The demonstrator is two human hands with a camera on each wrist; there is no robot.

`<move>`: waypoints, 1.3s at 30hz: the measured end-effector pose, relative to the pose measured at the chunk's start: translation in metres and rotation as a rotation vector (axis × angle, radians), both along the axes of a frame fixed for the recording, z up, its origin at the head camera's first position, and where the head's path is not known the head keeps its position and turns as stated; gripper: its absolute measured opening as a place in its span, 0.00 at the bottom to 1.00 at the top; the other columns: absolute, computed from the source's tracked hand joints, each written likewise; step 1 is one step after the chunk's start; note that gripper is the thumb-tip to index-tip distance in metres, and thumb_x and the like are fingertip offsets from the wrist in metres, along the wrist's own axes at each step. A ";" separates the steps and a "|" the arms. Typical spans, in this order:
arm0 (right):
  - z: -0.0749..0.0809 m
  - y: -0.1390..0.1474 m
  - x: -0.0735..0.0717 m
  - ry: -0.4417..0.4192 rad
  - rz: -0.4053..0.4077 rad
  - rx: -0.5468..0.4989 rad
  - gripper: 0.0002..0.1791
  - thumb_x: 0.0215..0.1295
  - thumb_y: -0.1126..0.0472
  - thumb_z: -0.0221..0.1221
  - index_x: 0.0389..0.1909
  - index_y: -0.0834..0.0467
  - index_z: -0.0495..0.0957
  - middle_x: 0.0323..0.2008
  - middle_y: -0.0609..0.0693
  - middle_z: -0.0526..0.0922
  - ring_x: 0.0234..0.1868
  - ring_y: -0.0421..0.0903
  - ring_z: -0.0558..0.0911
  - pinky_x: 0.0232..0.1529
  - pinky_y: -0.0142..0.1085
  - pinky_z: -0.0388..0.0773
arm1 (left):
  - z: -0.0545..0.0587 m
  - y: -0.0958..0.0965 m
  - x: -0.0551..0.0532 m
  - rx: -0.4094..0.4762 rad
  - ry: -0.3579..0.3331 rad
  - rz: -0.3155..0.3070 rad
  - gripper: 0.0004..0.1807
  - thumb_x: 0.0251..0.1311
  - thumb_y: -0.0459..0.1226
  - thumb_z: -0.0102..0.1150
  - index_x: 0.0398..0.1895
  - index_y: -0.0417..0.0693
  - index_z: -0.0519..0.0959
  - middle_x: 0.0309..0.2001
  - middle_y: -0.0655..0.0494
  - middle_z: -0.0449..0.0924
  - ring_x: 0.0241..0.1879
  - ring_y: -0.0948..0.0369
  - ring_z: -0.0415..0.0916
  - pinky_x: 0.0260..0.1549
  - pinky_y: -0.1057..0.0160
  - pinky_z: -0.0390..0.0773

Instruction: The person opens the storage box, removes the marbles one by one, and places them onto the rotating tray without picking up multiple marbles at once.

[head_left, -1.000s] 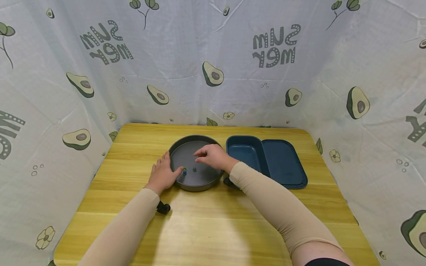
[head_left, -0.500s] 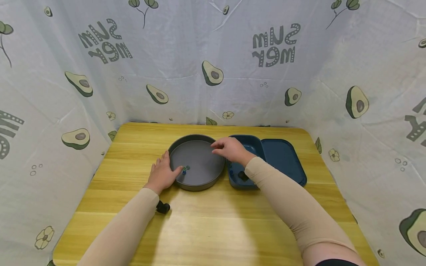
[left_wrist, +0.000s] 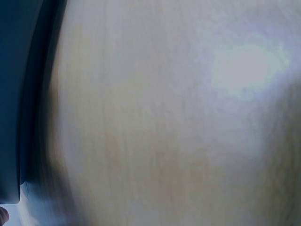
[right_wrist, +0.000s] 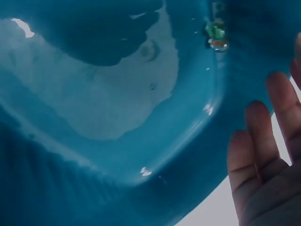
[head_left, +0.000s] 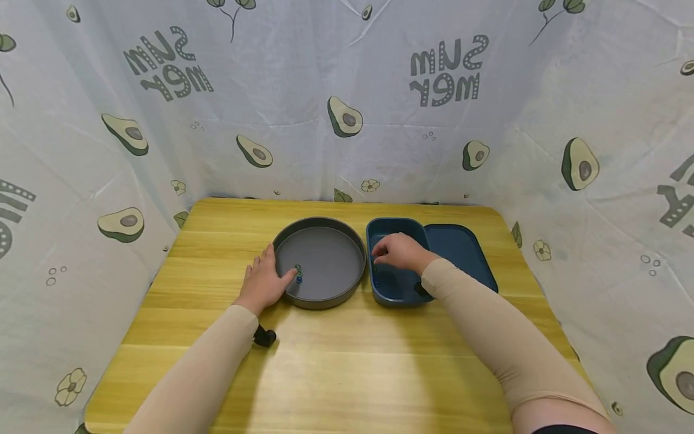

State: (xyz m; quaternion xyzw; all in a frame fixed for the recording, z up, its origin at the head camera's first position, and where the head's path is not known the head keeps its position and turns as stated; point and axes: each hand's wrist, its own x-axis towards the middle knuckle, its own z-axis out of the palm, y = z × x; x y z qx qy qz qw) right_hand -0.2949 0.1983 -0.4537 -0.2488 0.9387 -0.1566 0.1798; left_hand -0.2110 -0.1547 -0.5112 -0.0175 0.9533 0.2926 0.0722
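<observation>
Beige-sleeved, the right hand hangs over the blue container as I watch from the head camera, its fingertips bent down inside the container's left wall. On my right wrist view the nearest fingers are slightly bent and set apart, but the thumb is out of sight, so I cannot tell whether anything is pinched. Along one inner edge of the container I can make out a few glassy pieces, green and orange, too blurred for me to count.

To the left, I see the left hand with its fingers straight and spread, lying against the outside of the round grey pan. Its thumb reaches over the rim, right beside three small marbles, which sit in a short row on the pan's floor near its left side. I cannot tell whether the thumb touches them.

Just right of the pan stands the container, and beyond it a flat blue lid lies against its far side. Everything rests on a yellow wooden surface. Behind, my view fills with a white curtain printed with avocados and mirrored lettering.
</observation>
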 end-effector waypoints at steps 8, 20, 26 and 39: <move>-0.006 0.006 0.002 -0.098 0.110 0.069 0.11 0.68 0.56 0.70 0.49 0.53 0.90 0.47 0.47 0.91 0.48 0.43 0.87 0.54 0.42 0.86 | 0.001 -0.001 0.000 -0.006 0.008 0.000 0.55 0.75 0.59 0.54 0.87 0.40 0.36 0.86 0.37 0.41 0.83 0.30 0.39 0.80 0.29 0.39; -0.008 -0.002 0.019 -0.184 0.283 0.248 0.03 0.63 0.61 0.73 0.37 0.50 0.91 0.36 0.41 0.89 0.36 0.36 0.82 0.44 0.35 0.85 | 0.002 0.000 0.002 -0.005 -0.008 -0.002 0.56 0.75 0.59 0.54 0.86 0.40 0.35 0.86 0.37 0.40 0.83 0.31 0.39 0.80 0.30 0.38; -0.011 -0.008 0.022 -0.134 0.357 0.341 0.10 0.66 0.67 0.68 0.30 0.49 0.89 0.32 0.40 0.86 0.32 0.36 0.78 0.40 0.34 0.83 | 0.000 0.000 0.002 -0.010 -0.005 0.001 0.56 0.74 0.60 0.54 0.86 0.40 0.35 0.86 0.37 0.40 0.83 0.31 0.39 0.80 0.30 0.38; -0.015 -0.009 0.020 -0.067 0.399 0.342 0.23 0.69 0.67 0.63 0.15 0.47 0.70 0.17 0.40 0.65 0.22 0.39 0.61 0.29 0.32 0.61 | -0.001 0.000 0.002 -0.003 -0.006 0.005 0.56 0.75 0.60 0.54 0.87 0.41 0.35 0.86 0.38 0.39 0.83 0.31 0.38 0.80 0.30 0.37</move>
